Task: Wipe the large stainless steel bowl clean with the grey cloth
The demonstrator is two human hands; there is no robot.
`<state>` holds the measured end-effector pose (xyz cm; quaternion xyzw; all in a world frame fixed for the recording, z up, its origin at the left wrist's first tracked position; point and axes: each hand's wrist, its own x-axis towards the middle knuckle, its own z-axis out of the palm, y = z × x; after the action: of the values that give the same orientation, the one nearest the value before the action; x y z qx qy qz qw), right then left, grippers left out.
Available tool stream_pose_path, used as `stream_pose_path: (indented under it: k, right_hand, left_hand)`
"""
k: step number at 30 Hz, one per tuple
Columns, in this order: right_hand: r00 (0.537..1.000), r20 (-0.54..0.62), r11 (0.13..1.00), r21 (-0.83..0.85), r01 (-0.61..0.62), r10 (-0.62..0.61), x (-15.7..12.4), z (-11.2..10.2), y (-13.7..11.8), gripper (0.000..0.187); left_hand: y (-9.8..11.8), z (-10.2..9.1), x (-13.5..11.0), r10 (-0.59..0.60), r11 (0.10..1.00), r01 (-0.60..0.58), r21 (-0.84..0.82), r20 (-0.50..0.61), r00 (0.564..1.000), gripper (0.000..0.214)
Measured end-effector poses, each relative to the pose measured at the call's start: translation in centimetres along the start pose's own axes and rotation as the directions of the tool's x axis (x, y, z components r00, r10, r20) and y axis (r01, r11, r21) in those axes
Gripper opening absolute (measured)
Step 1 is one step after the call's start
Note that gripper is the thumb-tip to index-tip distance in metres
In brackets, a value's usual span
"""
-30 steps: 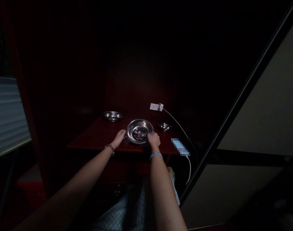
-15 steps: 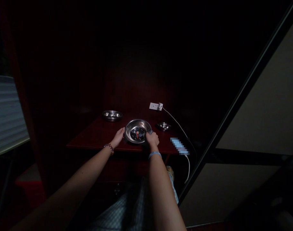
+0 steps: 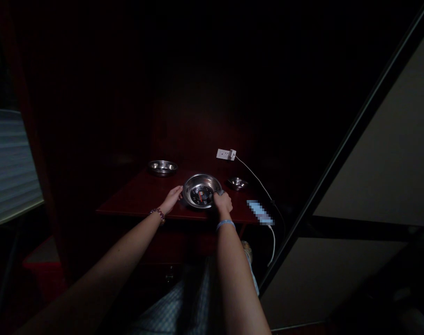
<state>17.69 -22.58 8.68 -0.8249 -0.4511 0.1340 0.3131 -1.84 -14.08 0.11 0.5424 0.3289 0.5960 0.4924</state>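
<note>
Darkness is being broken only over a dark red table [image 3: 128,200], so the surroundings are being taken in first. At the back left a second steel bowl [image 3: 162,167] is being shown, well apart from the action. A small steel bowl [image 3: 237,183] is being seen just beyond the right hand. On the back panel a white socket [image 3: 226,154] is being used by a plug, and a white cable [image 3: 255,178] is being run from it down past the table's right edge, near a blurred flat object [image 3: 260,212] at the front right corner. A pale blind [image 3: 9,163] is being glimpsed far left. The view is being crossed only by the person's own forearms.

Now the hands: the left hand [image 3: 172,199] is being rested low over the table, fingers stretched and close together, tips right at the left rim of the large steel bowl [image 3: 201,190]; whether metal is actually being touched cannot be told. The right hand [image 3: 223,203] is being curled tight over the near right rim, and the bowl is being gripped there.

The bowl is being seen at the table's front middle, between the two hands, mouth turned upward and a little toward the camera; being round, no long axis is being offered. Small reddish bits are being glimpsed inside, too dim to name
</note>
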Motion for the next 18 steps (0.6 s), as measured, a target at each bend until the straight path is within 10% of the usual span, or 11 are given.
stream_pose_path:
  k: [18]
  right_hand:
    - [0.992,0.125,0.999,-0.025,-0.023,0.026,0.13,-0.12,0.18,0.042]
  left_hand:
    - [1.02,0.21,-0.55,-0.061,0.989,0.058,-0.138,-0.022,0.998,0.030]
